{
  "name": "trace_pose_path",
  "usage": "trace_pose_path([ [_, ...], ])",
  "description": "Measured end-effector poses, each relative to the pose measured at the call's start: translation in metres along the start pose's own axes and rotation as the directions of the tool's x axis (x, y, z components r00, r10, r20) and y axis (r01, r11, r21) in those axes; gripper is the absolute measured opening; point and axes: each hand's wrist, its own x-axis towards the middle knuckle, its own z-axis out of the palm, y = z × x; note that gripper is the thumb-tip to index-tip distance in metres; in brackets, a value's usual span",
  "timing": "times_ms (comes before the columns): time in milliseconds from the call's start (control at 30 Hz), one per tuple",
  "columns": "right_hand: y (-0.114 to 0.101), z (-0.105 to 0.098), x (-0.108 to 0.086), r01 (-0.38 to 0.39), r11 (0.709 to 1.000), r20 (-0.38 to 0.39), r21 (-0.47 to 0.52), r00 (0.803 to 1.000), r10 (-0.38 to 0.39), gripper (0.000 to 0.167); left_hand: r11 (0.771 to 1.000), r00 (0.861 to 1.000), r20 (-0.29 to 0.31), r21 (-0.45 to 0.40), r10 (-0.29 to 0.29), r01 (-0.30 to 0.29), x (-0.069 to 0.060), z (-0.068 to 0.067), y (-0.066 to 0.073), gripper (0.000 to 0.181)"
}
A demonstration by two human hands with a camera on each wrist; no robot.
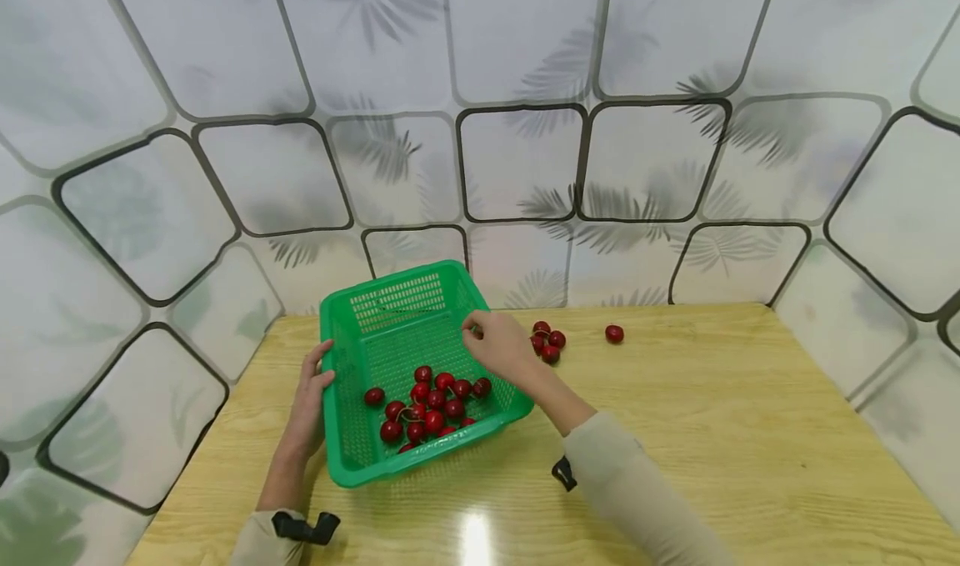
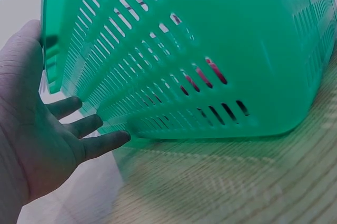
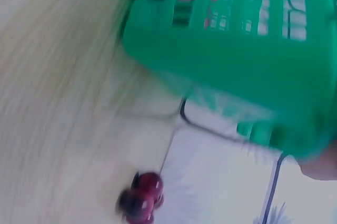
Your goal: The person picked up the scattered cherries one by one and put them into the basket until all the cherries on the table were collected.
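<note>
A green plastic basket (image 1: 397, 466) stands on the wooden table with many red cherries (image 1: 435, 399) gathered toward its near side. At its left side is my left hand (image 1: 306, 408), fingertips touching the rim; the left wrist view shows this hand (image 2: 47, 129) with fingers fairly straight along the slotted outer wall (image 2: 210, 40). My right hand (image 1: 501, 345) is over the basket's right rim, fingers curled, and a dark red bit of a cherry (image 1: 477, 332) shows between them. Only a sliver of that hand (image 3: 321, 167) enters the blurred right wrist view.
A small cluster of cherries (image 1: 550, 354) lies on the table to the right of the basket, partly behind the right hand. One single cherry (image 1: 614, 333) lies farther right. A patterned white backdrop (image 1: 517, 166) rises behind the table (image 1: 720, 433).
</note>
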Motion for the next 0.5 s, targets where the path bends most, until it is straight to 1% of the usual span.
trace_pose_path([
  [100,0.019,-0.015,0.002,-0.048,0.998,-0.047,-0.037,0.998,0.047,0.021,1.000,1.000,0.003,0.001,0.012,-0.012,-0.001,0.000,0.000,0.048],
  [200,0.043,-0.034,0.001,-0.116,0.988,-0.062,-0.098,0.992,0.111,0.023,1.000,1.000,0.000,-0.003,0.014,-0.014,-0.001,0.000,0.000,0.047],
  [267,0.062,-0.048,-0.001,-0.170,0.977,-0.066,-0.130,0.984,0.162,0.024,1.000,1.000,-0.004,-0.003,0.012,-0.012,-0.001,0.000,0.000,0.047],
  [367,0.096,-0.067,-0.005,-0.263,0.950,-0.072,-0.167,0.964,0.254,0.025,1.000,1.000,-0.004,0.000,0.009,-0.009,-0.001,0.000,0.001,0.048],
  [500,0.141,-0.083,-0.015,-0.368,0.902,-0.036,-0.228,0.928,0.370,0.030,1.000,1.000,-0.010,-0.005,0.001,-0.001,-0.002,0.000,0.001,0.048],
])
